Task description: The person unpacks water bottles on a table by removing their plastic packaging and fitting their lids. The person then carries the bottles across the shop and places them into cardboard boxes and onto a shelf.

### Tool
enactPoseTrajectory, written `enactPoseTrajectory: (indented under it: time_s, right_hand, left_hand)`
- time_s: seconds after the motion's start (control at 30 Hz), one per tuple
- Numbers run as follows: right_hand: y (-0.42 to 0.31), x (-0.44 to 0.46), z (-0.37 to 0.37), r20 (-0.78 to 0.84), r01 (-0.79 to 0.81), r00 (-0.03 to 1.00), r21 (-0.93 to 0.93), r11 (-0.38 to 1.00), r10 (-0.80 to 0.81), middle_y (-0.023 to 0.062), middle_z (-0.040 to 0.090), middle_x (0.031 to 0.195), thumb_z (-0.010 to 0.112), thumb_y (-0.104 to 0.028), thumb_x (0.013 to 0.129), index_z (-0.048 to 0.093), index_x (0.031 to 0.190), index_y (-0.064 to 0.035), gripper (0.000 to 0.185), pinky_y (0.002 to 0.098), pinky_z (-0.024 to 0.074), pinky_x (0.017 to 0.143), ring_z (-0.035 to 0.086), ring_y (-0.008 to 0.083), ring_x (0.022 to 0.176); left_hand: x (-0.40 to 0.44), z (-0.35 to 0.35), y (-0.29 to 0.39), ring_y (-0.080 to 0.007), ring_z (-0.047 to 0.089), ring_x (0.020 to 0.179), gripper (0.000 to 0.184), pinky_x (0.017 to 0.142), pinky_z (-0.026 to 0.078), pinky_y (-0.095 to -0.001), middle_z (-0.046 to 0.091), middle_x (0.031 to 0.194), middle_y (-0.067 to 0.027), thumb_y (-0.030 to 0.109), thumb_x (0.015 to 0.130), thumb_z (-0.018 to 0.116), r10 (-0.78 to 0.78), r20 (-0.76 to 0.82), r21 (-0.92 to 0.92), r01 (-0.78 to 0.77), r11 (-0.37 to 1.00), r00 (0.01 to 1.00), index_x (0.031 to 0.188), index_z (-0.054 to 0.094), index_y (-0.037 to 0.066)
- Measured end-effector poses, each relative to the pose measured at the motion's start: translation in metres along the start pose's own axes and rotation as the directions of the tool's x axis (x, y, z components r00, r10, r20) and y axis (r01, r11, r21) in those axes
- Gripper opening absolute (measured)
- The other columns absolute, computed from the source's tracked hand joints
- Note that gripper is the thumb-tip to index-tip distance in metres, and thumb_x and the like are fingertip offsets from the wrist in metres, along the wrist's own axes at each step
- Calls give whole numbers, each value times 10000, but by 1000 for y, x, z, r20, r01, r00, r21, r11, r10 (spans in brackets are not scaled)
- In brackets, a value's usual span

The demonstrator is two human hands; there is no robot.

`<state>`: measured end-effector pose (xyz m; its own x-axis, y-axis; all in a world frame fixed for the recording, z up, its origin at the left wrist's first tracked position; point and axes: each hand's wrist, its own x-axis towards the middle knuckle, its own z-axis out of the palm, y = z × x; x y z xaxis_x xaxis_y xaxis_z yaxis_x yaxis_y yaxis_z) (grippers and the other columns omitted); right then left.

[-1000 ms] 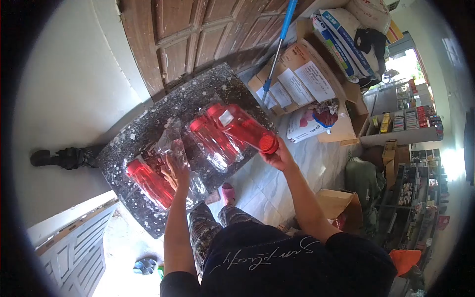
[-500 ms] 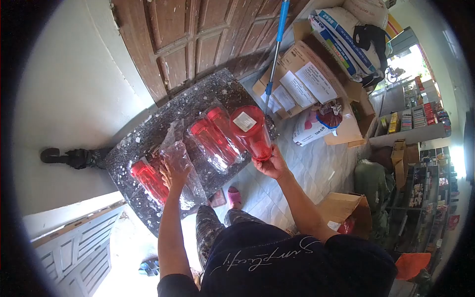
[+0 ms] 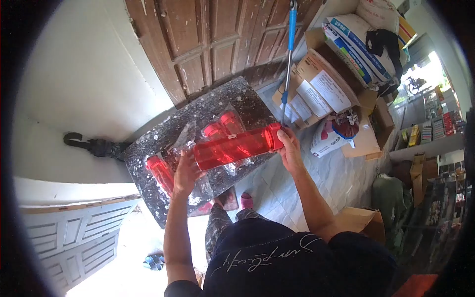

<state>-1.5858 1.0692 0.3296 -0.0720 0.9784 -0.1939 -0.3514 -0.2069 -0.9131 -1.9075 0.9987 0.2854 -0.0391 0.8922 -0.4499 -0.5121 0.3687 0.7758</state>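
A translucent red water bottle (image 3: 230, 151) lies level in front of me, above the speckled dark table (image 3: 170, 129). My right hand (image 3: 289, 148) grips its cap end, thumb over the side. At the base end, my left hand (image 3: 187, 173) holds the bottle, its fingers partly hidden beneath it. Loose clear plastic wrapping (image 3: 200, 190) is below and beside my left hand. Another red bottle (image 3: 160, 172) rests on the table to the left. Behind the held bottle lie two more in clear plastic, with one red cap (image 3: 214, 130) and another red cap (image 3: 228, 119) showing.
A blue-handled pole (image 3: 292, 34) leans beyond the table. To the right are cardboard boxes (image 3: 324, 79), a white sack (image 3: 324, 141) and an open carton (image 3: 363, 220). A wooden panelled door (image 3: 227, 44) stands behind, and a dark umbrella (image 3: 101, 147) at the left wall.
The bottle in my right hand has turned from upright to sideways, its base toward the left. My left hand has come off the wrapping on the table up to that base.
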Motion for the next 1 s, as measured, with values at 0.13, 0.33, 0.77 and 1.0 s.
enactPoseTrajectory:
  time_s: [0.13,0.33,0.77,1.0]
  right_hand:
    - [-24,0,15,53,216,976,-151,964,-211,85,607,1112,676,-320,863,511,1232,7,520,305,503,798,596,149,971]
    - [-92,-16,45,306,566,773,64,822,-556,118,516,1282,667,-214,845,399,1369,39,641,319,378,1025,513,165,1159]
    - [-91,10,54,536,267,770,220,938,-345,134,390,1437,678,-266,843,252,1469,-36,792,426,370,1060,394,238,1322]
    - [-100,8,64,677,128,703,181,975,-218,116,353,1462,728,-254,816,199,1490,-95,871,473,398,1028,385,251,1331]
  left_hand:
    - [-24,32,19,-278,600,1089,648,812,539,-409,567,1266,-121,590,960,350,-6,232,-132,37,991,973,1365,427,89]
    - [-79,65,68,-269,549,1164,625,976,447,-414,518,1318,-129,383,948,544,522,191,-129,-506,853,831,1423,335,34]
    - [-114,67,70,-279,461,1268,794,1068,380,-447,479,1340,-142,196,753,774,564,98,-172,-544,821,820,1408,361,22]
    - [-133,69,77,-266,452,1278,884,1062,410,-433,434,1381,-128,102,655,826,716,66,23,-718,696,695,1406,366,25]
